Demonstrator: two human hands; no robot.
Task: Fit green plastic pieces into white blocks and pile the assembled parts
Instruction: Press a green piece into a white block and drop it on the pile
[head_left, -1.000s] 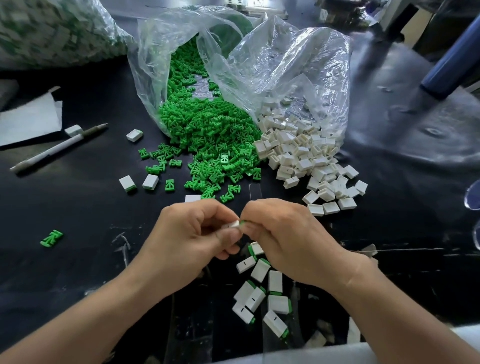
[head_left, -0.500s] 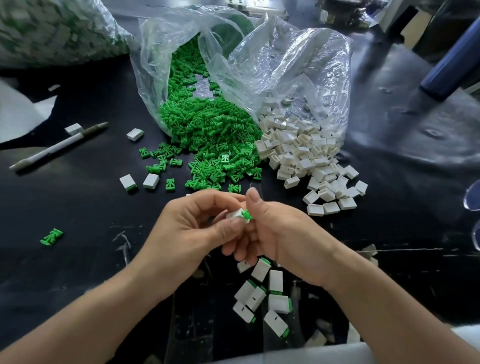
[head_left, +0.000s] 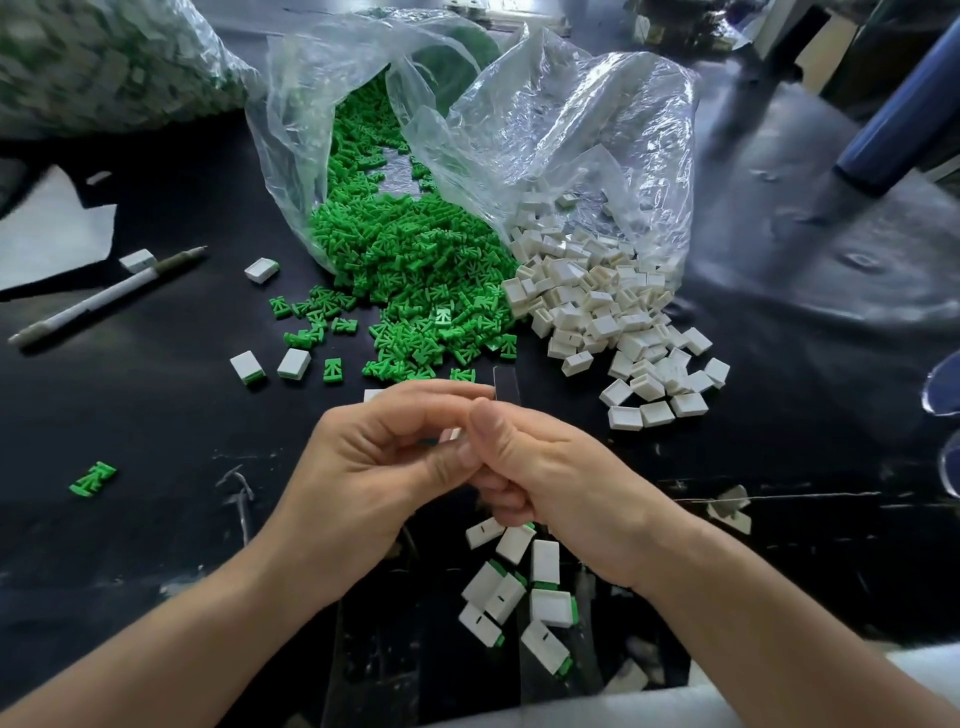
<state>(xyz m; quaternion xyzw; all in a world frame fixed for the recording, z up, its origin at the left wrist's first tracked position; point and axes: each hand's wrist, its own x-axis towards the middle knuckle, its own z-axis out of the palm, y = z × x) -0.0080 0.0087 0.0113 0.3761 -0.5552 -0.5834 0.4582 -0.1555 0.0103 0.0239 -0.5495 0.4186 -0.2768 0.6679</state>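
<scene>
Head view: the left hand (head_left: 374, 467) and right hand (head_left: 561, 483) together pinch one small white plastic block (head_left: 451, 434) above eight assembled white-and-green parts (head_left: 545, 561) piled on the black table (head_left: 156, 415).

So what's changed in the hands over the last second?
The right hand has brought its thumb over the white block; the green piece showing at its end before is now hidden. The left hand still pinches the block. The pile of assembled parts lies unchanged.
</scene>
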